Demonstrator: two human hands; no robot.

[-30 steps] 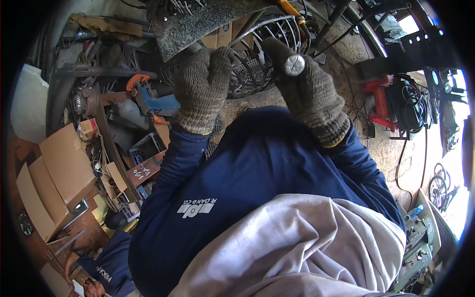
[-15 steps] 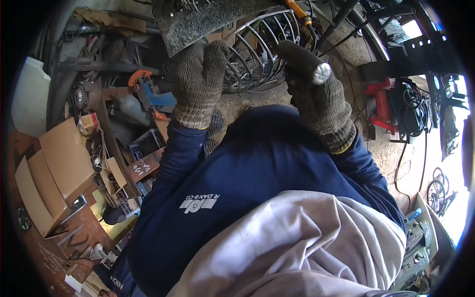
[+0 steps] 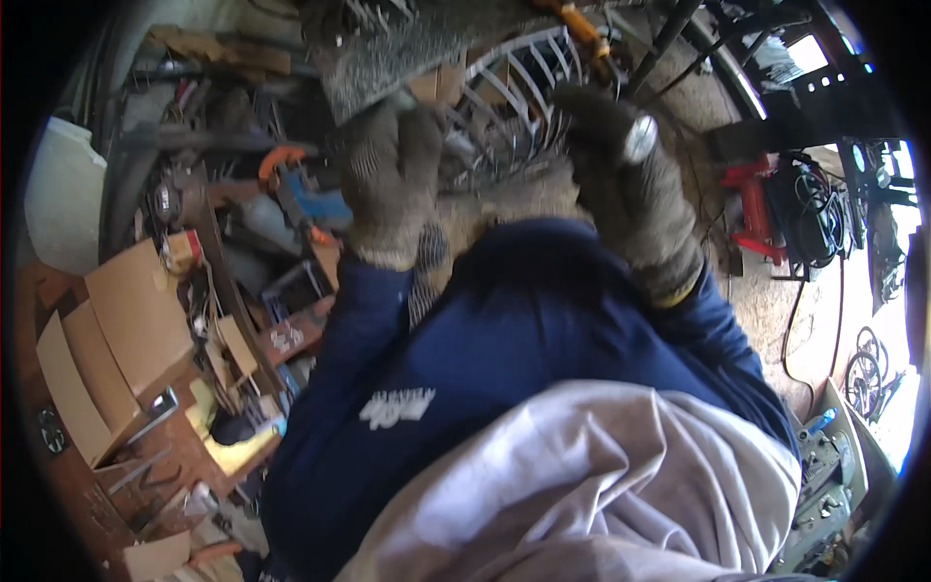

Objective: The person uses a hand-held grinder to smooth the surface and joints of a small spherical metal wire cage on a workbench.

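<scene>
Both my hands wear thick, dirty knitted gloves. My left hand (image 3: 388, 179) is closed beside the left end of a curved metal rod frame (image 3: 524, 82), shaped like a basket of ribs. What its fingers hold is hidden. My right hand (image 3: 640, 199), to the right of this frame, grips a thick dark cylindrical bar whose pale round end (image 3: 640, 139) faces up toward me. The bar's far part is blurred and dark against the glove. Beyond my left hand lies a grey speckled metal plate (image 3: 373, 63).
An orange and blue clamp-like tool (image 3: 315, 199) lies left of my left arm, near an open cardboard box (image 3: 136, 330). Behind the frame is a yellow-orange tool (image 3: 580, 29). At the right stand a red metal stand (image 3: 752, 209) and coiled black cables (image 3: 819, 209).
The view has shifted slightly and is more blurred. My left hand sits slightly lower against the rod frame. My right hand keeps its grip, and the bar's pale end has shifted slightly.
</scene>
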